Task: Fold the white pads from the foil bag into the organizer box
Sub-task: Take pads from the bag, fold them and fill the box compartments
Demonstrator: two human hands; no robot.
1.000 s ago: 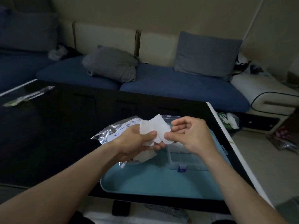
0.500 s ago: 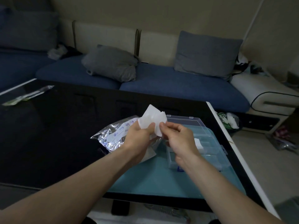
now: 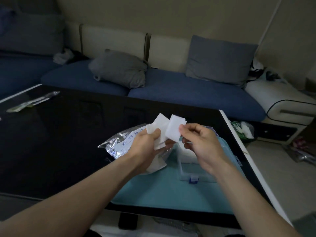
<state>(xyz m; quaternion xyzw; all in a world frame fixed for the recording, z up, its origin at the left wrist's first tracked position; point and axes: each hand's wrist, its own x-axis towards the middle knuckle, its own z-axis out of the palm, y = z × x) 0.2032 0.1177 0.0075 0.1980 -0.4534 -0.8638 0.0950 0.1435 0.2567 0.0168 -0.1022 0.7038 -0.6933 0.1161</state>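
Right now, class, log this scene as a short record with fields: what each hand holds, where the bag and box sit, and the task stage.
left hand: grips a few white square pads
right hand: pinches one white pad
crinkled silver foil bag: on the black glossy table, left of the hands
clear plastic organizer box: open, on the teal tray
stage: pad not yet in box

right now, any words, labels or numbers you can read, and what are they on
None can be read.
Foil bag: rows of small blue print and round marks on its white panel, too small and blurred to read.
Green bag on the floor: a pale mark, blurred.
White pads, clear box: no print seen.
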